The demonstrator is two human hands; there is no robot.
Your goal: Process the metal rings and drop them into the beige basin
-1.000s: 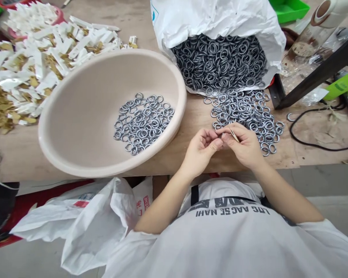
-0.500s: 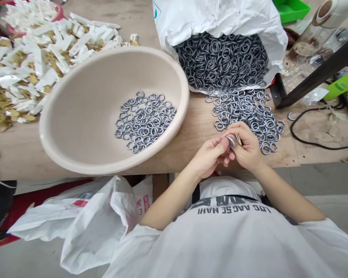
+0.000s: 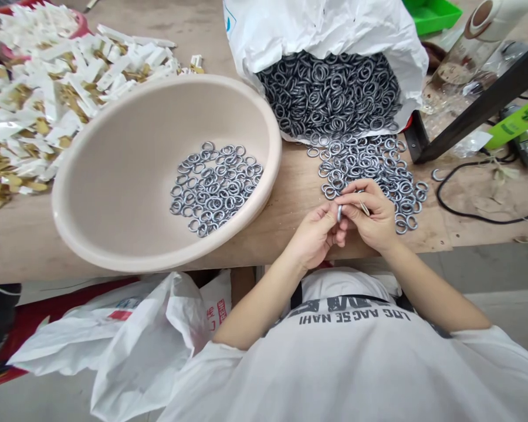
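Observation:
Both hands meet at the table's front edge, fingers pinched together. My left hand (image 3: pixel 313 234) grips a grey metal ring (image 3: pixel 339 212) edge-on. My right hand (image 3: pixel 369 214) touches the same ring and pinches a thin tan strip (image 3: pixel 364 207) between its fingers. Just beyond them lies a loose heap of metal rings (image 3: pixel 369 167) spilled from an open white bag (image 3: pixel 325 35). A large beige plastic basin (image 3: pixel 127 170) to the left holds several finished rings (image 3: pixel 215 187).
White and gold tags (image 3: pixel 48 99) are piled at the far left. A black bar (image 3: pixel 479 108), a black cable (image 3: pixel 475 205), a tape roll (image 3: pixel 488 17) and a green tray (image 3: pixel 431 14) sit at the right. White plastic bags (image 3: pixel 127 334) lie below the table edge.
The ring between my fingers has been turned from flat to edge-on. Both hands stayed together at the table's front edge.

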